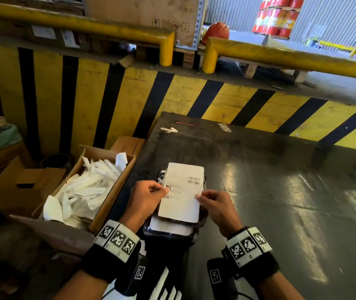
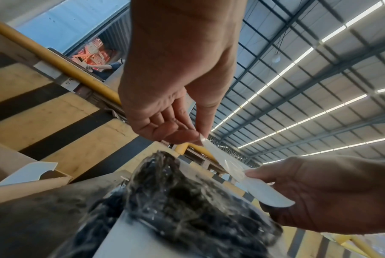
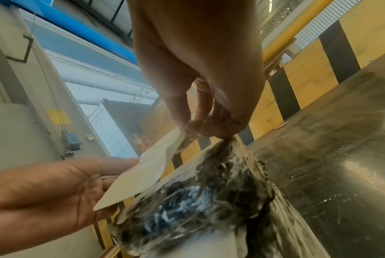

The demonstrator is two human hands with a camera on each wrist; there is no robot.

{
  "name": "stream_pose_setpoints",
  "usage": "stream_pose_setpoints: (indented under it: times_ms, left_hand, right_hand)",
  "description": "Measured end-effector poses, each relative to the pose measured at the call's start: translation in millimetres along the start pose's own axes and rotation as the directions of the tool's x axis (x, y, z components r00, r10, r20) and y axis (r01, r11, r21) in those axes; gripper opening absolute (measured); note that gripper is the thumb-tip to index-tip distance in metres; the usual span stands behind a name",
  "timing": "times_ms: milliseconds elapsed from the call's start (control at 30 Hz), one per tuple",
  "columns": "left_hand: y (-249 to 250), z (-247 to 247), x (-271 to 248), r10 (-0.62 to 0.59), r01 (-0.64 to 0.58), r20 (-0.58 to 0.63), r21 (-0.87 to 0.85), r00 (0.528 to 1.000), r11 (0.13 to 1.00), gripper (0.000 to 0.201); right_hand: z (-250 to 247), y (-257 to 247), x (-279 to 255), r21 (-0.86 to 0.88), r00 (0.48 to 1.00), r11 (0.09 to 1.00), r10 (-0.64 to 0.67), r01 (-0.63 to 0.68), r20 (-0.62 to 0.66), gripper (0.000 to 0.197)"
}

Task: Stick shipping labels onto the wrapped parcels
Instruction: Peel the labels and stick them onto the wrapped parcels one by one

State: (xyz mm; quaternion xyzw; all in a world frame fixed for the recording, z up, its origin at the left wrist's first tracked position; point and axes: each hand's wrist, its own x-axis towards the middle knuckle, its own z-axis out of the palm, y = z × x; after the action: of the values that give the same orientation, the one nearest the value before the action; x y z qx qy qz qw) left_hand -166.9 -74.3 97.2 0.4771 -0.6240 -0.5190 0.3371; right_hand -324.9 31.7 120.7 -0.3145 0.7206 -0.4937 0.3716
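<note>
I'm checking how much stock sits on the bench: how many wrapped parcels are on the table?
1. The wrapped parcel lies at the near left edge of the table, under the shipping label that the left hand and right hand pinch above it. No others show.

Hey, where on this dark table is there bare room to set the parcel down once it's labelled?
The widest bare patch of the table lies right of the right hand, out toward the striped wall. Behind the parcel it is also bare, up to the scraps at the far edge. The left side is crowded: the box of backing papers butts against it.
</note>
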Motion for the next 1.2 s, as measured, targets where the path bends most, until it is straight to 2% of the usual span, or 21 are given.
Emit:
stream_pose_setpoints:
  times_ms: [33,133,267,533,700,900,1000,1067,1133,1200]
  left_hand:
    - [0.2,1.9,8.3,-0.010,0.010,-0.014,0.013,1.000,1.000,0.016]
    - [-0.5,6.2,25.7,-0.054,0.055,-0.020,0.061,0.998,0.997,0.020]
    - [-5.1,9.3,36.0,-0.114,0.115,-0.016,0.120,0.993,0.986,0.024]
    - [-8.0,10.4,39.4,-0.159,0.153,0.010,0.218,0.987,0.964,0.018]
    - [-4.2,13.2,40.5,-0.168,0.156,0.019,0.287,0.986,0.945,0.024]
    - [2.7,12.8,40.3,-0.158,0.138,0.011,0.430,0.987,0.892,0.040]
    - [5.7,13.8,29.5,-0.086,0.072,0.005,0.515,0.996,0.854,0.034]
    - [3.5,11.6,18.4,-0.002,0.017,-0.028,0.557,1.000,0.830,0.030]
    - [-2.6,10.6,9.5,0.138,-0.102,-0.004,0.654,0.990,0.749,0.029]
    - [-12.4,11.8,2.4,0.184,-0.201,0.107,0.748,0.977,0.633,0.047]
  right_hand:
    - [0.5,-3.0,6.4,0.006,1.000,1.000,0.003,-0.003,-0.001,0.013]
    - [0.5,-8.6,20.5,0.016,1.000,1.000,0.021,-0.021,-0.008,0.039]
    - [0.7,-5.1,30.7,0.007,0.999,0.999,0.048,-0.048,-0.002,0.047]
    - [1.7,7.5,34.6,-0.066,0.999,0.998,0.015,-0.017,-0.032,0.039]
    - [3.5,11.3,38.3,-0.123,0.998,0.992,-0.010,0.003,-0.058,0.040]
    - [4.6,15.2,43.2,-0.316,0.992,0.946,-0.098,0.070,-0.073,0.039]
    - [0.6,23.3,39.5,-0.486,0.982,0.867,-0.170,0.111,-0.078,0.037]
    - [-3.4,32.3,32.8,-0.623,0.950,0.746,-0.311,0.235,-0.013,0.030]
    - [-5.7,41.7,23.1,-0.730,0.862,0.543,-0.492,0.416,0.125,0.027]
    - [-3.9,50.9,9.6,-0.746,0.773,0.368,-0.559,0.555,0.299,0.031]
